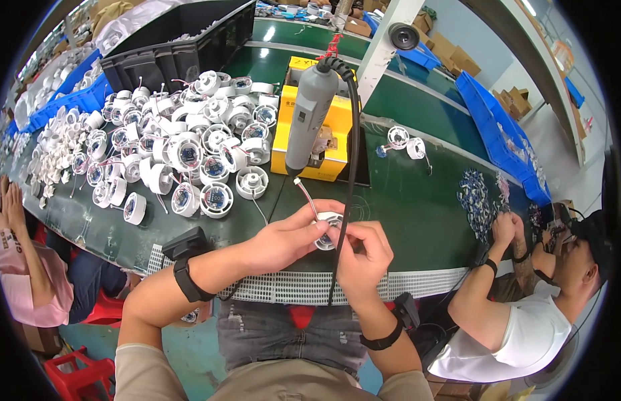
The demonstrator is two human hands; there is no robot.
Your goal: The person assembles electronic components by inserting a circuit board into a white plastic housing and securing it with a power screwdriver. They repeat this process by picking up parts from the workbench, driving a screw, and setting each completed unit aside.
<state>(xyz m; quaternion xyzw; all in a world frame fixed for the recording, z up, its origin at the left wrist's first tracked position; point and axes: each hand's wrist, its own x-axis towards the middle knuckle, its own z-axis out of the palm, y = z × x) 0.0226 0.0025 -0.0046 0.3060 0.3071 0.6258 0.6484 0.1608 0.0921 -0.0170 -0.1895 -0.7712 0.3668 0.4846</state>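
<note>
Near the front edge of the table, my left hand (290,235) is closed round a white round plastic housing (329,218). A circuit board sits in the housing's open face, partly covered by my fingers. A thin wire with a small white connector (298,181) sticks up from it. My right hand (365,254) is closed in a pinch against the right side of the housing; what lies between its fingertips is hidden. Just above my hands hangs a grey electric screwdriver (312,117), tip down. Its black cable (354,134) passes in front of the housing and my right fingertips.
Many similar white housings (190,152) are heaped on the left. Behind the screwdriver stands a yellow box-shaped fixture (334,167). Two more parts (415,148) lie right of it. A black crate (183,63) and blue trays (491,113) line the back. Co-workers sit on both sides.
</note>
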